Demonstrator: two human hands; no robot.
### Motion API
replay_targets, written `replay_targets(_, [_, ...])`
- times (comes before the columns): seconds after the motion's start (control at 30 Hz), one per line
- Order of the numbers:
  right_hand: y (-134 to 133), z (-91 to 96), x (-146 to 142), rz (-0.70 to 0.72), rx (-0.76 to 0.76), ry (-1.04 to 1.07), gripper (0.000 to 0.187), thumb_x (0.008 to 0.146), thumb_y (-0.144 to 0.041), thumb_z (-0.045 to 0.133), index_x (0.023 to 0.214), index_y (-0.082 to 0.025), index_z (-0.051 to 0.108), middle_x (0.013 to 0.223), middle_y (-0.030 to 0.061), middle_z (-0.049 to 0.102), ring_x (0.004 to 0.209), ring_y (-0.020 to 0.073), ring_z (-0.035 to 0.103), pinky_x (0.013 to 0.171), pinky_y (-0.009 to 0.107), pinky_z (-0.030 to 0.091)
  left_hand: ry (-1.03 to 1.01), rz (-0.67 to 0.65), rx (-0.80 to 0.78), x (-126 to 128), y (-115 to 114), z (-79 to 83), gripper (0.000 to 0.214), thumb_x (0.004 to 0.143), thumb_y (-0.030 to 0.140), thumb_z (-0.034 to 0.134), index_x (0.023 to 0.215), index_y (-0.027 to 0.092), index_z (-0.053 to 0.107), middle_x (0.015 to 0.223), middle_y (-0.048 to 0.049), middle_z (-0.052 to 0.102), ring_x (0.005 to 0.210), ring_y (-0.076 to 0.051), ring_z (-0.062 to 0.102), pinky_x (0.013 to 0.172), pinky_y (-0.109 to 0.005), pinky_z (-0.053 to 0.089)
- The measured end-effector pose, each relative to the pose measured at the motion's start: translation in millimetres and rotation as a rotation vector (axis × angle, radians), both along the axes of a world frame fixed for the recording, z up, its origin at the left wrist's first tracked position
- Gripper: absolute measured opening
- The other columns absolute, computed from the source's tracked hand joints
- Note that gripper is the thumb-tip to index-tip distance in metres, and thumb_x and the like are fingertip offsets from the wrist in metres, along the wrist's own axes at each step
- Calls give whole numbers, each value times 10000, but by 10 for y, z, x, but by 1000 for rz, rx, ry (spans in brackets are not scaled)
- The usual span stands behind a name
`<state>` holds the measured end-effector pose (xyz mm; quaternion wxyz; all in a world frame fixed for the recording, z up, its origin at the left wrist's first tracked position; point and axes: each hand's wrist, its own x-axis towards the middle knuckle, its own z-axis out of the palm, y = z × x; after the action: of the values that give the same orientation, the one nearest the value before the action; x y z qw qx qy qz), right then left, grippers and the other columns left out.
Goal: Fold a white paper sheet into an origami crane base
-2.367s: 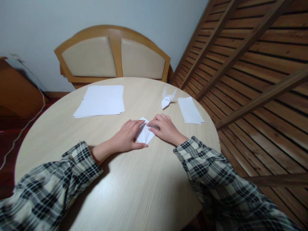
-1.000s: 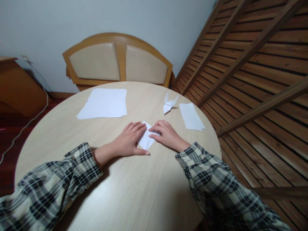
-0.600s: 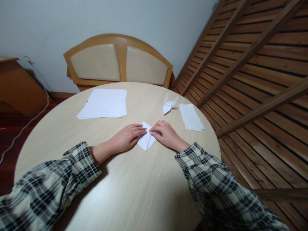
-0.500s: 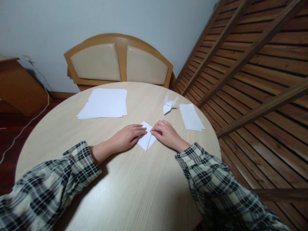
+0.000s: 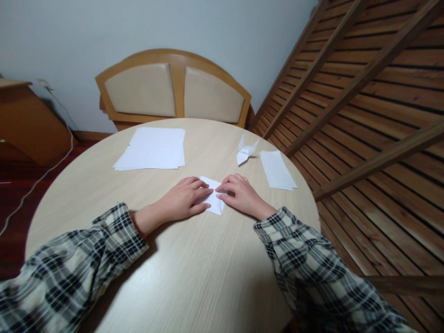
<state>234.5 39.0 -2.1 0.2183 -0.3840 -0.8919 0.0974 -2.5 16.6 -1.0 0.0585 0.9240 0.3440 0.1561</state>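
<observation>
A small folded white paper (image 5: 214, 202) lies on the round pale wooden table (image 5: 194, 277). My left hand (image 5: 182, 201) rests on the paper's left part, fingers closed together and pressing it down, thumb along its near edge. My right hand (image 5: 241, 196) presses the paper's right side with curled fingertips. Both arms wear plaid sleeves.
A stack of white sheets (image 5: 152, 149) lies at the table's far left. A folded paper crane (image 5: 245, 151) and a smaller pile of paper strips (image 5: 277, 169) sit at the far right. A wooden chair (image 5: 173, 90) stands behind the table. Wooden slatted panels lean on the right.
My left hand has slid over the paper's left half and its thumb has tucked in. The paper's near point has turned rightward and now looks more square. The view has shifted slightly.
</observation>
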Motion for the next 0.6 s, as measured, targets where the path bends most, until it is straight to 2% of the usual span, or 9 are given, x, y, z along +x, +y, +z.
replay_targets(0.1, [5,-8,8,5,-12,3,182,879,-378,638,982,-252,719,1012,40,627,1009,206,526,913,375,357,-69,-56,-87,-98,48,4,620,846,561,609,1357,219,528,1222,-131,600,1137,-291,516,977,-454,423])
replay_targets(0.2, [12,-10,12,12,-24,0,173,878,-369,639,977,-251,717,1019,42,627,1010,207,527,918,380,359,-96,-98,-158,-252,103,19,702,794,577,670,1391,256,490,1335,-126,557,1241,-299,468,1040,-479,378])
replay_targets(0.37, [14,-10,15,20,-30,8,161,885,-352,632,975,-247,715,1024,43,627,1002,200,533,920,376,365,-8,-67,-182,-460,159,67,645,811,547,672,1384,300,507,1469,-110,458,1349,-310,383,1099,-527,305])
replay_targets(0.47, [12,-10,17,17,-38,8,156,885,-343,634,973,-244,716,1020,43,628,1004,200,535,915,376,368,3,-53,-158,-511,183,85,556,839,510,659,1344,305,553,1470,-106,464,1361,-307,375,1106,-545,290])
replay_targets(0.6, [11,-8,16,14,-44,1,160,889,-347,626,975,-245,715,1019,44,626,1006,201,536,910,380,366,-47,-74,-135,-537,209,76,458,842,495,660,1262,316,625,1417,-105,526,1308,-300,448,1079,-553,336])
